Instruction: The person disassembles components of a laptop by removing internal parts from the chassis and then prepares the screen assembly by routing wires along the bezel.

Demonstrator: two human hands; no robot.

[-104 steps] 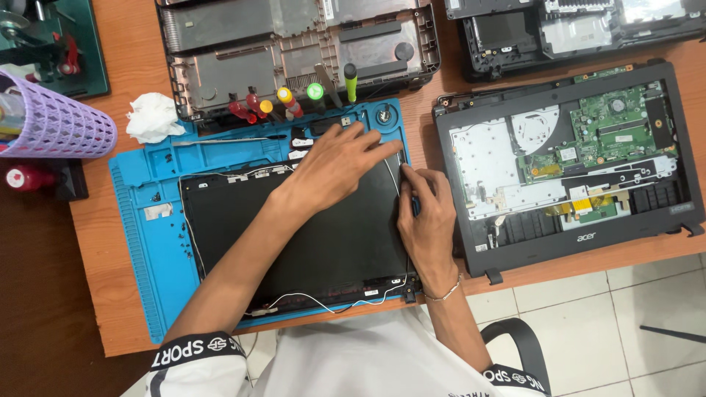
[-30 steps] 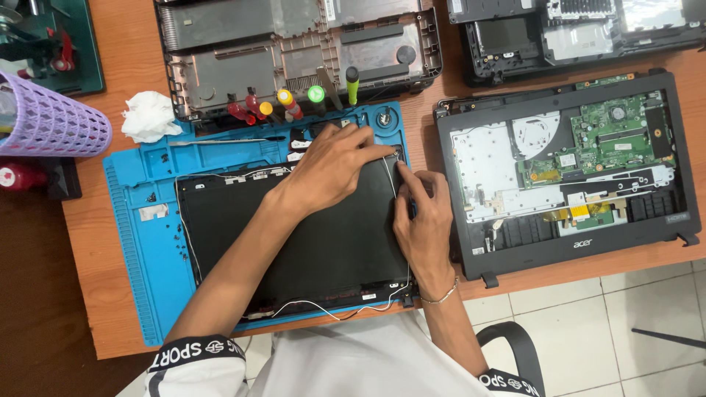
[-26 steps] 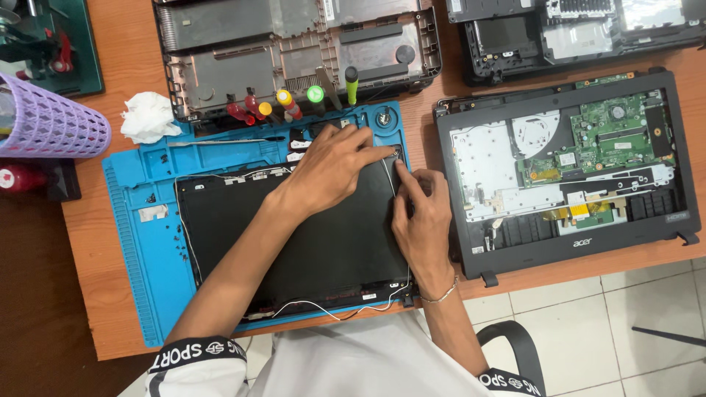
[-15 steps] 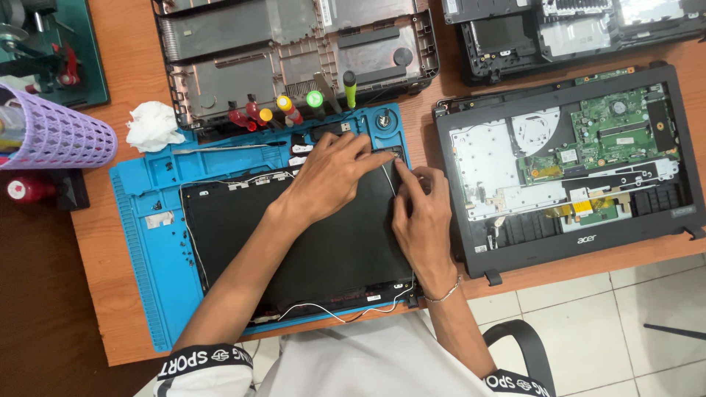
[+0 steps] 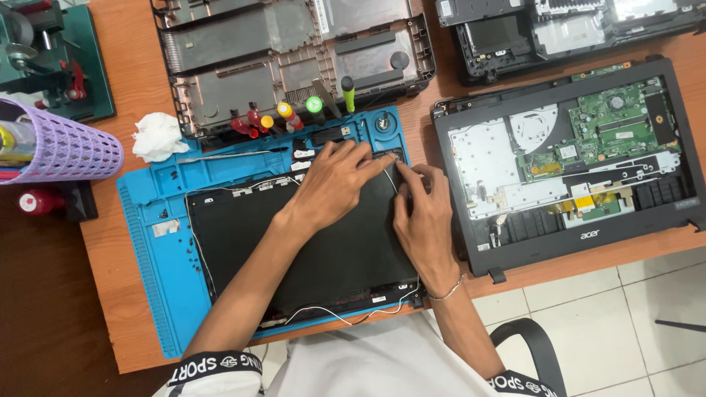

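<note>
Head view: the black laptop lid panel lies flat on the blue work mat, on the wooden table. The left hand rests palm-down on the panel's upper right area, fingers extended and gripping nothing. The right hand presses bent fingertips against the panel's upper right corner; whether it pinches anything cannot be determined. An opened laptop base lies just beside the mat.

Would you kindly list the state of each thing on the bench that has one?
Lid panel: flat on the blue mat, cables loose along its edges.
Laptop base: opened, board exposed.
Bottom cover: off, inside up.
Left hand: pressing the panel's top corner.
Right hand: fingertips at that corner.
</note>
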